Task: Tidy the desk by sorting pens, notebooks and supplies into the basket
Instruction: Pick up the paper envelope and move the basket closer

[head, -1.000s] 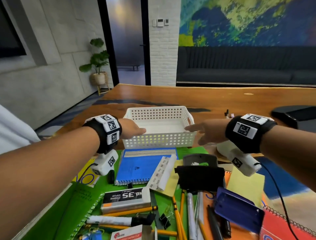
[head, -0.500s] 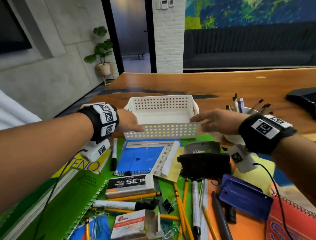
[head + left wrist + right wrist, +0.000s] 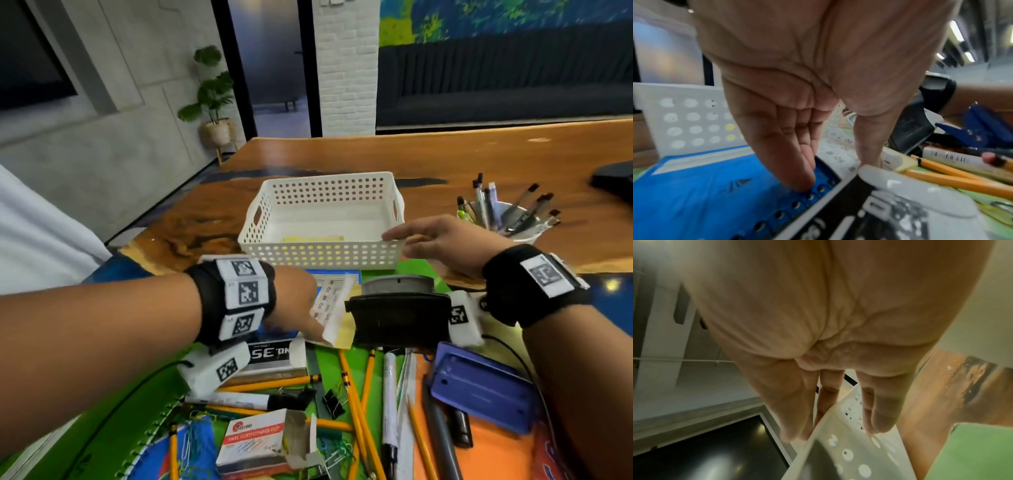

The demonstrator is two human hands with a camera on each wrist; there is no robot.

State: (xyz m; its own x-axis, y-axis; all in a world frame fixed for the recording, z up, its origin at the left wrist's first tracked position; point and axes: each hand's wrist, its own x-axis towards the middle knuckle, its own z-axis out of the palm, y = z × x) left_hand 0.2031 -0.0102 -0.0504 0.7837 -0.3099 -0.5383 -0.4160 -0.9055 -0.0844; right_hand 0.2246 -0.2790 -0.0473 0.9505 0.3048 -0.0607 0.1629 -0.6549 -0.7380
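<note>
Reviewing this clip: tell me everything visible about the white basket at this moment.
The white basket looks like plastic: rectangular, open-topped, walls perforated with rows of round holes, a cut-out handle slot in each short end. It sits upright on the wooden desk, just beyond the clutter of stationery. Inside, only something flat and yellow shows on the floor. The right hand has straight fingers at its near right corner, over the rim. The left hand is off it.

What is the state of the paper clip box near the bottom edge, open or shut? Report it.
Open. The paper clip box has its end flap folded out in the head view, and loose paper clips lie beside it. Whether any remain inside cannot be told.
</note>
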